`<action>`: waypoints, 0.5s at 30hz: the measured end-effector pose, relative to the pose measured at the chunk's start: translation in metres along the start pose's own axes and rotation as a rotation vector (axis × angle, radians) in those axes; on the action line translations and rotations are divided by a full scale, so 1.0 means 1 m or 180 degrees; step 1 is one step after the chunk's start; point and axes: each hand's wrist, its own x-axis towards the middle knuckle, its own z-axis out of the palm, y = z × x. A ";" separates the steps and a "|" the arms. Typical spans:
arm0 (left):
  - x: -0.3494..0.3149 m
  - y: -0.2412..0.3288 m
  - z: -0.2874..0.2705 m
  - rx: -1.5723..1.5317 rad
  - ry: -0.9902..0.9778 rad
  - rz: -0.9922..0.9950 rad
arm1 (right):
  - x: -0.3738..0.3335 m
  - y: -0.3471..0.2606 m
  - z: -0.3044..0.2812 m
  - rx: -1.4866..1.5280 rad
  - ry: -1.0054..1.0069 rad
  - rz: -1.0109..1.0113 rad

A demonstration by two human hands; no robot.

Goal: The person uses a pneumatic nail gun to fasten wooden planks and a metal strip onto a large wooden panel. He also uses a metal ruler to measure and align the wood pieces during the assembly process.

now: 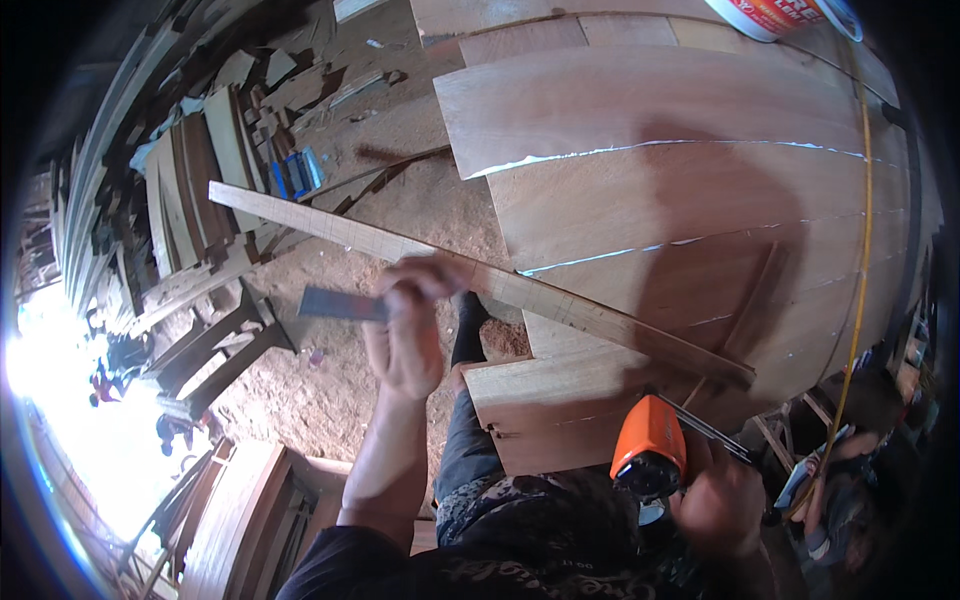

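Note:
My left hand is closed on a long, narrow wooden strip, its fingers wrapped round the strip near the middle. A flat, dark grey piece juts from the same hand; its kind does not show clearly. The strip slants above the wide wooden panels and casts a shadow on them. Low on the right, my right hand grips an orange and black nail gun by its handle, its metal rail angled over the panel edge. White, glue-like lines run along the panel seams.
A white and red bucket stands at the far right. A yellow hose hangs down the right side. Another person is at lower right. Stacked boards and a wooden trestle lie left on the dusty floor.

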 end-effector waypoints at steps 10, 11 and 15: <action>0.048 0.012 0.089 -0.0190 -0.1068 0.0106 | 0.007 0.036 0.022 0.0415 0.0815 -0.0742; 0.048 0.012 0.090 -0.0191 -0.1079 0.0123 | 0.007 0.037 0.022 0.0433 0.0802 -0.0747; 0.051 0.012 0.087 -0.0206 -0.1150 0.0031 | 0.007 0.040 0.020 0.0347 0.0685 -0.0702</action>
